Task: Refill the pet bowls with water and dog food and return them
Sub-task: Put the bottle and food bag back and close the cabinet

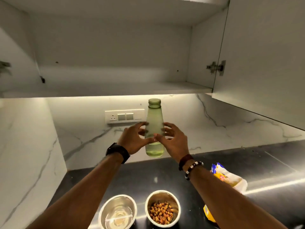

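A translucent green water bottle [154, 123], capped and with a little water at its bottom, is held upright above the back of the black counter [272, 164]. My left hand [132, 139] presses its left side and my right hand [173, 139] its right side, thumb across the front. Near the front edge stand two steel bowls. The left bowl [105, 210] holds water. The right bowl [176, 204] holds brown kibble.
An open wall cabinet with a bare lower shelf [115, 86] hangs just above the bottle. Its open door [264, 63] juts out at the right. A yellow and white food bag [229, 178] lies on the counter to the right. A switch panel [123, 116] sits on the marble wall.
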`<action>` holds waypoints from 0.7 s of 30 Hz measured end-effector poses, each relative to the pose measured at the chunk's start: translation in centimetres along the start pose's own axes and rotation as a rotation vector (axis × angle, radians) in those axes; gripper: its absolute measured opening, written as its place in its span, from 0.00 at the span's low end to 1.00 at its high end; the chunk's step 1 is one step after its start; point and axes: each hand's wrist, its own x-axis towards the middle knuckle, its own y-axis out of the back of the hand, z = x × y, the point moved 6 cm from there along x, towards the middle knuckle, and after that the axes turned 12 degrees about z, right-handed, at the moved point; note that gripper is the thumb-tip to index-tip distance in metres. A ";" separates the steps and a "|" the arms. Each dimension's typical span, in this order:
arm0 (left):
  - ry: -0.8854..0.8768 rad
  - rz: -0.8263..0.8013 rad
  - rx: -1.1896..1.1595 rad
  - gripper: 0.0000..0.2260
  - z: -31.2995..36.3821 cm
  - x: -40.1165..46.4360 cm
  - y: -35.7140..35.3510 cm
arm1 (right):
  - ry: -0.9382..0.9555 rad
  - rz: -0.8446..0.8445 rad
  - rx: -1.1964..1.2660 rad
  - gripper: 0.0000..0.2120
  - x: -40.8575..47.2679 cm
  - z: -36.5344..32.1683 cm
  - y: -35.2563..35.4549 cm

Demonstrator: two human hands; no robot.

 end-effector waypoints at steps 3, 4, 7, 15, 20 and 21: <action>-0.037 0.110 -0.001 0.39 1.6 0.8 4.7 | 0.049 0.037 0.064 0.31 0.7 -4.4 -1.7; -0.052 0.139 0.000 0.39 2.1 1.3 6.0 | 0.065 0.048 0.083 0.31 1.0 -5.7 -2.2; -0.069 0.243 -0.011 0.37 2.8 2.7 10.1 | 0.095 0.071 0.138 0.28 2.3 -9.5 -4.1; -0.133 0.433 0.018 0.33 3.8 9.2 17.4 | 0.130 0.051 0.290 0.23 8.5 -16.7 -9.8; -0.141 0.471 0.050 0.33 3.3 13.6 20.5 | 0.146 0.024 0.347 0.24 13.1 -19.1 -13.9; -0.124 0.468 0.048 0.33 3.0 14.4 20.8 | 0.154 0.018 0.340 0.25 14.0 -19.3 -14.8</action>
